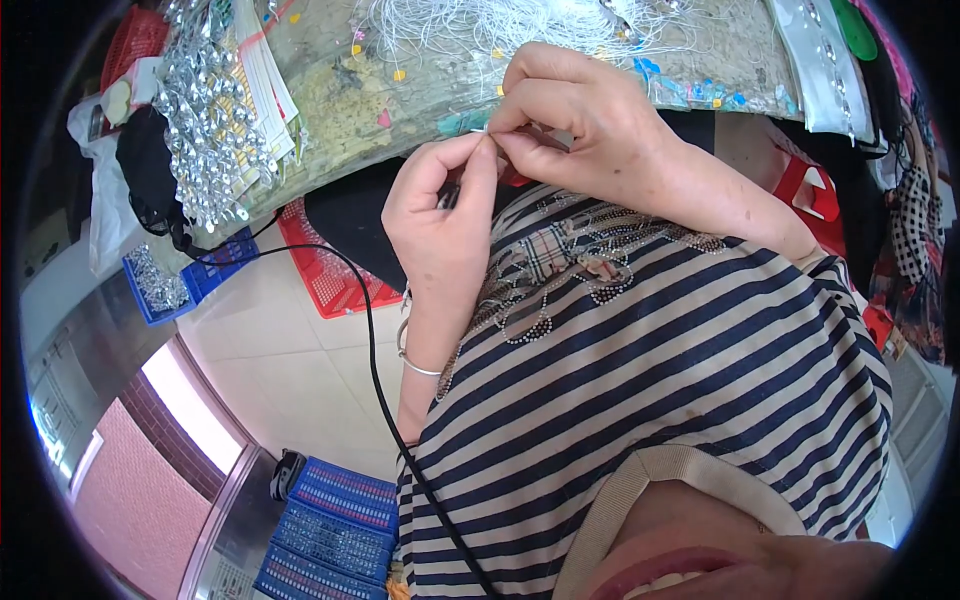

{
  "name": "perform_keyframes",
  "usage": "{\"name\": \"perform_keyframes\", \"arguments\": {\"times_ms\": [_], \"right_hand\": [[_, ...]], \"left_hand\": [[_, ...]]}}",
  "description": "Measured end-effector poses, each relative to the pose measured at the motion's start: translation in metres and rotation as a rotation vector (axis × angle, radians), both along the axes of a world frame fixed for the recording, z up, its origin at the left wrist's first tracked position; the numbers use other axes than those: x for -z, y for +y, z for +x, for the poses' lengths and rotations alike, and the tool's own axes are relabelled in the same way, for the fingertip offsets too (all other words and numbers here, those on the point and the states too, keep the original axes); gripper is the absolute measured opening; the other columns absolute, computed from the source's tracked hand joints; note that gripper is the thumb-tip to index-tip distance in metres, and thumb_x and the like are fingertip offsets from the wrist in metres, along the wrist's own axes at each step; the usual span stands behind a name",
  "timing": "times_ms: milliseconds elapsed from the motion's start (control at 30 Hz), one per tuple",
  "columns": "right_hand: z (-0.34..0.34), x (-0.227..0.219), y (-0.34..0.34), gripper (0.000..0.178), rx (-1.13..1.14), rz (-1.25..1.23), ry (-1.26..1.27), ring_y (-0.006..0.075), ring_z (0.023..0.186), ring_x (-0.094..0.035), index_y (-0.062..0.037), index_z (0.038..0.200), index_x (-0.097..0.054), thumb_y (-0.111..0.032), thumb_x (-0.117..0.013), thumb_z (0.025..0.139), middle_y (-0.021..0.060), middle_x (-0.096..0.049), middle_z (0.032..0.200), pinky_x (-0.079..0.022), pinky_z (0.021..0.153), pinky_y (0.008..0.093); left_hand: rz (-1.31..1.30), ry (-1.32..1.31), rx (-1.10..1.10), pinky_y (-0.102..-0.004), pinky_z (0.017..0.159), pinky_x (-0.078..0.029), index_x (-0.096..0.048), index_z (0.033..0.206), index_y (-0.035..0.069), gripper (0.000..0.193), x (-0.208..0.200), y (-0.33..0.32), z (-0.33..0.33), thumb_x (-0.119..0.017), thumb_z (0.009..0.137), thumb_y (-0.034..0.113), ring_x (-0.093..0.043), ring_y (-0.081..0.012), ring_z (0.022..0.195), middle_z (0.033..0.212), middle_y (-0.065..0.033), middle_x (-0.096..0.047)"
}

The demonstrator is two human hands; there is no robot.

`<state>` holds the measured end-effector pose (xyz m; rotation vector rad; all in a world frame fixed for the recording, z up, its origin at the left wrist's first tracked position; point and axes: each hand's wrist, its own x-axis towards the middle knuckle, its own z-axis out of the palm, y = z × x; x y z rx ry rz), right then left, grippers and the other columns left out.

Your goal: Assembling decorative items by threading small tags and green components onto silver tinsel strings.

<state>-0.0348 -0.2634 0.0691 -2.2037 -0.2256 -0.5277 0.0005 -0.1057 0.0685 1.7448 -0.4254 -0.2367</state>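
Note:
My left hand and my right hand meet in front of my chest, by the near edge of the table. Thumb and forefinger are pressed together on each, and the fingertips touch. A tiny pale bit shows at the fingertips, too small to name. Just beyond my hands, a loose tangle of thin white strings lies across the table. Small coloured pieces are scattered around it, among them a pink heart and several blue ones.
Strands of clear faceted beads hang over the table's left edge, beside a stack of paper cards. More beads lie on a white strip at the right. Below are a red basket and blue trays. A black cable runs past my left arm.

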Motion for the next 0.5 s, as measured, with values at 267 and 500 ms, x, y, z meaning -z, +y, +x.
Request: {"name": "perform_keyframes", "arguments": {"times_ms": [267,500], "right_hand": [[-0.005,-0.001,-0.001,0.003,-0.078,0.441,0.304,0.0069,0.074,-0.054,-0.0022,0.082,-0.062,-0.001,-0.064,0.081,0.0007,-0.055,0.085,-0.045,0.064,0.0214],[-0.008,0.012,0.0,0.005,-0.109,0.793,0.536,0.0077,0.083,-0.057,-0.0015,0.09,-0.063,-0.006,-0.061,0.087,0.0015,-0.056,0.09,-0.049,0.075,0.0206]], "left_hand": [[-0.395,0.68,-0.018,-0.0213,0.065,-0.042,-0.064,0.093,-0.006,0.015,0.007,0.007,0.003,-0.06,0.086,0.006,-0.053,-0.0097,0.065,0.075,-0.0061,-0.062],[-0.366,0.584,-0.045,-0.0174,0.059,-0.037,-0.067,0.092,-0.002,0.013,0.004,0.007,-0.002,-0.064,0.084,0.008,-0.054,-0.0052,0.067,0.076,-0.004,-0.064]]}}
